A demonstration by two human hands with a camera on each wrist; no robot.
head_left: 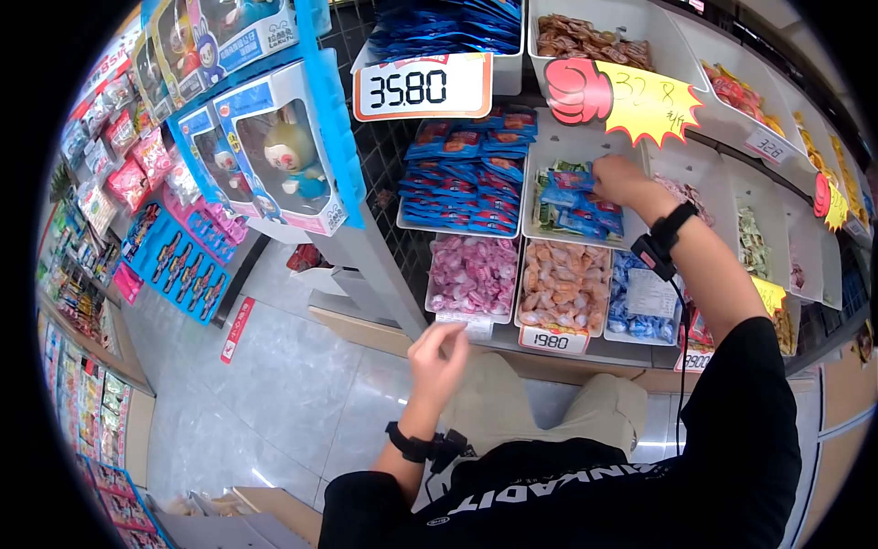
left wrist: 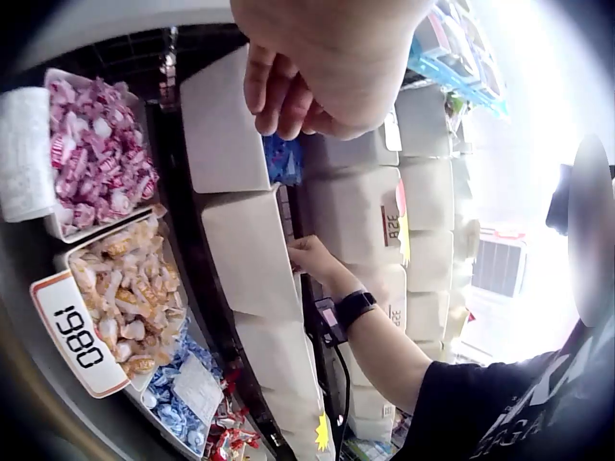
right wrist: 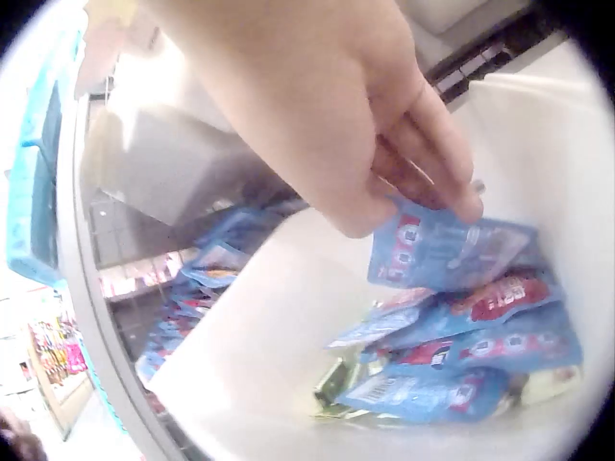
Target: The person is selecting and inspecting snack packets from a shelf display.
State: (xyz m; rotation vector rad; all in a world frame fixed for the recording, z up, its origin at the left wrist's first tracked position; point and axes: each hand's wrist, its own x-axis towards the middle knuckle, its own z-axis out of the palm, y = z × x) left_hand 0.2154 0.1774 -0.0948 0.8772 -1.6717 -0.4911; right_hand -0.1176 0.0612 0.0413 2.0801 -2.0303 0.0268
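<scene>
My right hand (head_left: pixel 629 186) reaches into a white bin (head_left: pixel 569 145). In the right wrist view its thumb and fingers pinch the upper edge of a blue snack packet (right wrist: pixel 452 252). Below that packet lie several more blue packets (right wrist: pixel 423 394), some with red print, over yellow-green wrapped pieces (right wrist: pixel 333 382). My left hand (head_left: pixel 436 366) hangs in the air in front of the lower shelf, its fingers loosely curled around nothing. Nearest to it is the bin of pink wrapped candies (head_left: pixel 473 274).
Orange candies (head_left: pixel 564 279) and blue candies (head_left: pixel 633 293) fill neighbouring lower bins. Another bin of blue packets (head_left: pixel 466 174) stands to the left. Price signs (head_left: pixel 422 87) hang from the upper bins' fronts. Boxed toys (head_left: pixel 283 151) jut out at the left.
</scene>
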